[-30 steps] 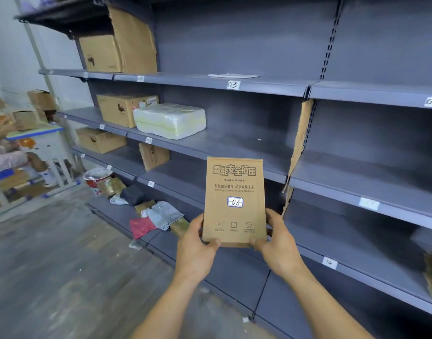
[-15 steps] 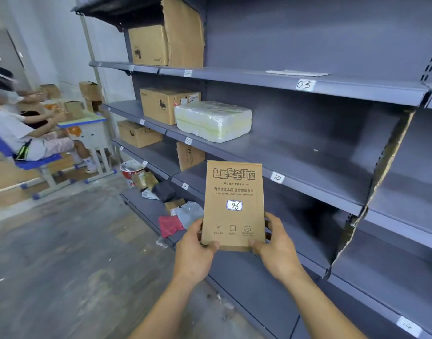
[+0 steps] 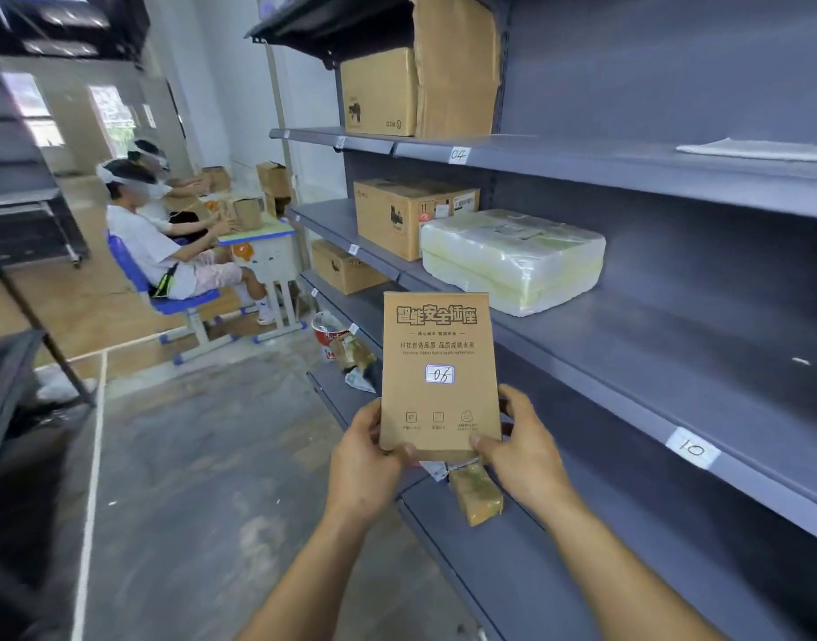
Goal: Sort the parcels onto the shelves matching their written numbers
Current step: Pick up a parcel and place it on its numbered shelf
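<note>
1. Flat brown kraft-paper parcel point(image 3: 439, 344), printed front facing us, is held upright in mid-air near centre, in front of the grey metal shelving point(image 3: 675, 344). It touches no shelf.
2. White label point(image 3: 439, 374) on the parcel front reads "06", handwritten.
3. Left hand point(image 3: 365, 460): grip pinches the parcel's lower left corner, thumb on the front, fingers behind.
4. Right hand point(image 3: 522, 451): grip pinches the lower right corner the same way, thumb tip on the front face.
5. Paper tag "10" point(image 3: 691, 450) sits on a shelf edge right of the parcel, near side. Paper tag "04" point(image 3: 458, 155) is on the edge of the shelf above, farther off.
6. The shelf with the "10" tag carries a white plastic-wrapped bundle point(image 3: 513, 259). A brown cardboard box with a shipping sticker point(image 3: 402, 215) sits just beside it on the far side.
7. The "04" level holds a plain brown carton point(image 3: 379, 92) with a tall creased cardboard sheet point(image 3: 457, 62) standing against it.
8. On the bottom shelf, right under the hands, lies a small yellow-brown packet point(image 3: 476, 499). A red-and-white tub point(image 3: 328, 330) stands farther left.
9. Far left, two people sit at a white bench point(image 3: 268, 252) with small cartons on top; the nearer one is on a blue chair point(image 3: 175, 303).
</note>
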The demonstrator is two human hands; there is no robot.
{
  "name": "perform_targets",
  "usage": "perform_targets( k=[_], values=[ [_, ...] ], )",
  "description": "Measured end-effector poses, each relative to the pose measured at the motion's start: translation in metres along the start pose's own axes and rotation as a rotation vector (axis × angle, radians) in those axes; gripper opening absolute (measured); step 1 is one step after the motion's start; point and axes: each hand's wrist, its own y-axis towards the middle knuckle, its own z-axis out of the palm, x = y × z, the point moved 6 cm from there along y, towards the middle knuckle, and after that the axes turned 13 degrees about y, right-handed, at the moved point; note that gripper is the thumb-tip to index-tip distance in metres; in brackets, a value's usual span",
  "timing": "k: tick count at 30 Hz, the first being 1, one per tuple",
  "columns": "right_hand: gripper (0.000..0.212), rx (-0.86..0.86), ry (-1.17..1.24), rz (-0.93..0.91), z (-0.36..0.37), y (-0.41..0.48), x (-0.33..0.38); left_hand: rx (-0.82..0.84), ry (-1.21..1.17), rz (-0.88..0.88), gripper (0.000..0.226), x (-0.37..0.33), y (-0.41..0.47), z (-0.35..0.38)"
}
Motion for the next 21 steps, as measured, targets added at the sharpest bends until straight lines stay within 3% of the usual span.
perform_targets(
  k=[10, 21],
  values=[
    [0.067, 0.079, 0.021, -0.021, 0.088, 0.095, 0.008, -0.033, 0.045, -0.017, 0.059, 0.047, 0.112, -0.041],
    [0.066, 0.008, 0.024, -0.042, 0.221, 0.207, 0.030, 0.039, 0.053, 0.045, 0.062, 0.111, 0.279, -0.113]
  ],
)
